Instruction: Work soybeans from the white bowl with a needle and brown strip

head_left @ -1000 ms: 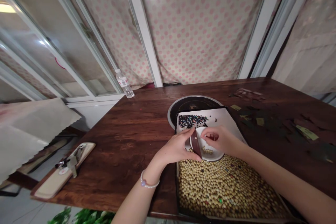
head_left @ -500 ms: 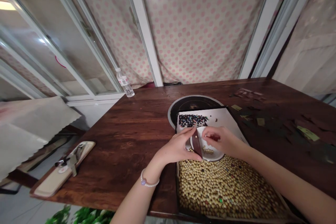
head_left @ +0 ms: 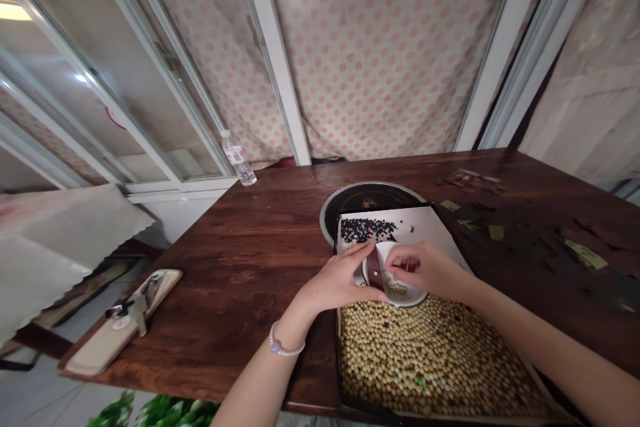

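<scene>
My left hand (head_left: 345, 280) grips a dark brown strip (head_left: 375, 272) between thumb and fingers, at the left side of a white bowl (head_left: 413, 296). A small pale bead shows on the strip. Over the bowl, my right hand (head_left: 417, 270) has its fingertips pinched together; what they hold is too small to name. Some pale beads (head_left: 397, 287) lie in the bowl. The bowl sits in a dark-edged tray (head_left: 440, 223), with many pale beads (head_left: 415, 353) in its near part and small black beads (head_left: 367, 229) at its far left.
Behind the tray is a round dark plate (head_left: 370, 197). A water bottle (head_left: 239, 160) stands at the table's far left edge. A wooden board (head_left: 95, 353) with a metal tool (head_left: 137, 310) lies at the left. Dark scraps and yellowish papers (head_left: 585, 253) are spread at the right.
My right fingertips have shifted slightly over the bowl. The strip in my left hand has tilted a little, and the pale bead on it appears lower.
</scene>
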`<state>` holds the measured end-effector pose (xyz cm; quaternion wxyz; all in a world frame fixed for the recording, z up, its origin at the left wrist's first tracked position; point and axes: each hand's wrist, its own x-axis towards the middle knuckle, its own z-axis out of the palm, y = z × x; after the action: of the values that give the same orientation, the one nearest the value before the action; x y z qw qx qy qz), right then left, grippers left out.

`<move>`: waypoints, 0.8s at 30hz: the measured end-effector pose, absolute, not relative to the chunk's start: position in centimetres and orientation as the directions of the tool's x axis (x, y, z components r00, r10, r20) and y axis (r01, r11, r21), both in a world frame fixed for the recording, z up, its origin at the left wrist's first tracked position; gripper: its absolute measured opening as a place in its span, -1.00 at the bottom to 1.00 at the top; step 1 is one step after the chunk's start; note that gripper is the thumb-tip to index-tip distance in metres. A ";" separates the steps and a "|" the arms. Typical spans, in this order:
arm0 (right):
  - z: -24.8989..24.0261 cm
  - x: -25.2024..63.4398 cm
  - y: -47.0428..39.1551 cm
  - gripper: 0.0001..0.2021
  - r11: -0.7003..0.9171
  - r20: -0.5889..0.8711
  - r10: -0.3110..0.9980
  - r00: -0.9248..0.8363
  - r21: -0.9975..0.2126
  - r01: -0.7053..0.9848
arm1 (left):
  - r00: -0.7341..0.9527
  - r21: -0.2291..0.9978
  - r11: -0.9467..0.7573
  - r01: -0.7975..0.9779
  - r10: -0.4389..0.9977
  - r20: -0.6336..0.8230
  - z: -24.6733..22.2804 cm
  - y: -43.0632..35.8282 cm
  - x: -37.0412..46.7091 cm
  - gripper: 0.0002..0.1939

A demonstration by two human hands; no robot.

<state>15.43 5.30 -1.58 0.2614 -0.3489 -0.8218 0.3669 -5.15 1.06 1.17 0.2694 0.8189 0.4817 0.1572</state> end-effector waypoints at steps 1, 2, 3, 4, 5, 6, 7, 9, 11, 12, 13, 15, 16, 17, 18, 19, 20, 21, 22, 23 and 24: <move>-1.6 15.4 5.3 -0.90 0.485 0.191 0.782 -0.594 -0.784 0.387 | 0.486 0.599 -0.392 0.698 0.874 0.005 1.1 1.1 -5.2 -0.01; -1.6 15.4 5.2 -0.89 0.487 0.211 0.797 -0.566 -0.778 0.396 | 0.486 0.605 -0.392 0.693 0.874 0.011 1.0 1.1 -5.2 0.00; -1.6 15.4 5.2 -0.89 0.493 0.224 0.802 -0.553 -0.772 0.402 | 0.484 0.611 -0.392 0.688 0.875 0.017 0.9 1.1 -5.3 0.00; -1.6 15.4 5.2 -0.90 0.501 0.222 0.795 -0.565 -0.766 0.404 | 0.482 0.615 -0.392 0.684 0.876 0.023 0.8 1.2 -5.3 0.00; -1.5 15.4 5.1 -0.90 0.510 0.207 0.776 -0.596 -0.761 0.400 | 0.481 0.619 -0.392 0.680 0.876 0.028 0.8 1.2 -5.3 -0.01; -1.5 15.4 5.1 -0.91 0.520 0.187 0.750 -0.634 -0.760 0.391 | 0.481 0.623 -0.395 0.675 0.876 0.033 0.7 1.2 -5.3 -0.01; -1.4 15.4 5.1 -0.91 0.525 0.170 0.730 -0.662 -0.760 0.383 | 0.484 0.627 -0.398 0.670 0.874 0.038 0.7 1.2 -5.3 -0.02; -1.4 15.4 5.1 -0.91 0.517 0.173 0.740 -0.650 -0.764 0.385 | 0.490 0.630 -0.404 0.664 0.871 0.042 0.7 1.2 -5.3 -0.02; -1.4 15.3 5.1 -0.90 0.498 0.198 0.777 -0.598 -0.774 0.390 | 0.489 0.627 -0.401 0.668 0.872 0.036 0.7 1.2 -5.3 -0.01; -1.4 15.3 5.2 -0.90 0.491 0.199 0.782 -0.591 -0.782 0.385 | 0.485 0.624 -0.396 0.673 0.874 0.031 0.7 1.2 -5.3 0.00; -1.5 15.3 5.2 -0.90 0.483 0.189 0.776 -0.602 -0.792 0.374 | 0.482 0.622 -0.392 0.678 0.876 0.027 0.8 1.2 -5.3 0.00; -1.6 15.3 5.2 -0.91 0.464 0.154 0.753 -0.640 -0.814 0.350 | 0.477 0.620 -0.387 0.683 0.879 0.022 0.8 1.2 -5.3 0.01; -1.6 15.3 5.2 -0.91 0.454 0.150 0.756 -0.637 -0.821 0.345 | 0.478 0.620 -0.387 0.683 0.878 0.022 0.8 1.2 -5.3 0.01; -1.7 15.3 5.2 -0.91 0.446 0.159 0.772 -0.615 -0.825 0.347 | 0.479 0.619 -0.387 0.683 0.878 0.021 0.8 1.2 -5.3 0.01; -1.7 15.3 5.2 -0.91 0.445 0.179 0.793 -0.583 -0.823 0.353 | 0.479 0.617 -0.387 0.685 0.877 0.019 0.8 1.2 -5.3 0.01; -1.7 15.3 5.2 -0.90 0.451 0.198 0.805 -0.560 -0.817 0.359 | 0.480 0.616 -0.388 0.686 0.877 0.018 0.8 1.2 -5.3 0.02; -1.7 15.3 5.2 -0.90 0.461 0.205 0.801 -0.562 -0.810 0.362 | 0.480 0.616 -0.388 0.686 0.877 0.019 0.8 1.2 -5.3 0.02; -1.7 15.4 5.2 -0.90 0.470 0.195 0.785 -0.589 -0.807 0.359 | 0.479 0.617 -0.389 0.684 0.877 0.021 0.8 1.2 -5.3 0.01; -1.6 15.4 5.1 -0.90 0.473 0.172 0.760 -0.626 -0.807 0.353 | 0.480 0.620 -0.390 0.681 0.877 0.025 0.8 1.2 -5.3 0.01; -1.5 15.4 5.1 -0.91 0.470 0.147 0.740 -0.656 -0.812 0.347 | 0.482 0.624 -0.392 0.676 0.876 0.028 0.8 1.2 -5.3 0.01; -1.5 15.5 5.1 -0.91 0.461 0.133 0.735 -0.665 -0.817 0.346 | 0.485 0.627 -0.395 0.671 0.874 0.031 0.8 1.2 -5.3 0.01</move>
<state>15.45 5.14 -1.49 0.2423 -0.3297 -0.8197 0.4008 -5.35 1.22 0.78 0.2793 0.8152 0.4738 0.1816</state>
